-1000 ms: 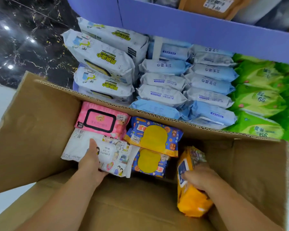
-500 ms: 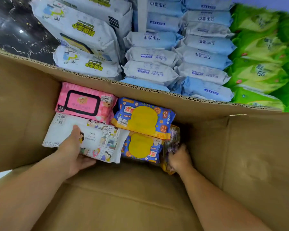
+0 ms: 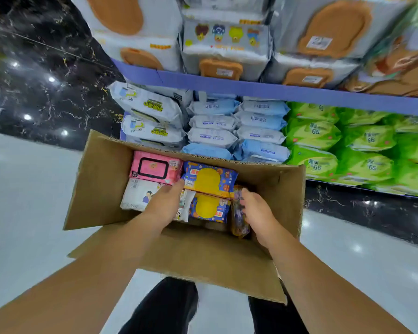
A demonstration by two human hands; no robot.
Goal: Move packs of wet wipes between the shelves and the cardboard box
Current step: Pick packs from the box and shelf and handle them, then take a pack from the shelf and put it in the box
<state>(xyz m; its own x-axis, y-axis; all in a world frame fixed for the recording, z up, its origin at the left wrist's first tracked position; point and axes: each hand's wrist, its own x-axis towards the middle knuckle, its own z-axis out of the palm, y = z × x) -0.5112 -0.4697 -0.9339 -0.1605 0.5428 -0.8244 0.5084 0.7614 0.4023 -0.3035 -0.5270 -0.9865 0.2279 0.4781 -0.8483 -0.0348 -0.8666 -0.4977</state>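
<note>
Reaching into the open cardboard box (image 3: 99, 182) in front of the shelves (image 3: 251, 89), the person has both hands among the packs. The left hand (image 3: 164, 204) lies on the white pack (image 3: 136, 195), fingers straight and together, their tips at the seam between the pink pack (image 3: 155, 168) and the upper blue-and-yellow pack (image 3: 210, 177). The lower blue-and-yellow pack (image 3: 209, 208) lies nearer the person. The right hand (image 3: 257, 212) has its fingers curled round the orange pack (image 3: 238, 224), which stands on edge between the blue-and-yellow packs and the box's right wall. Pale blue packs (image 3: 227, 137) and green packs (image 3: 323, 136) fill the lower shelf behind.
</note>
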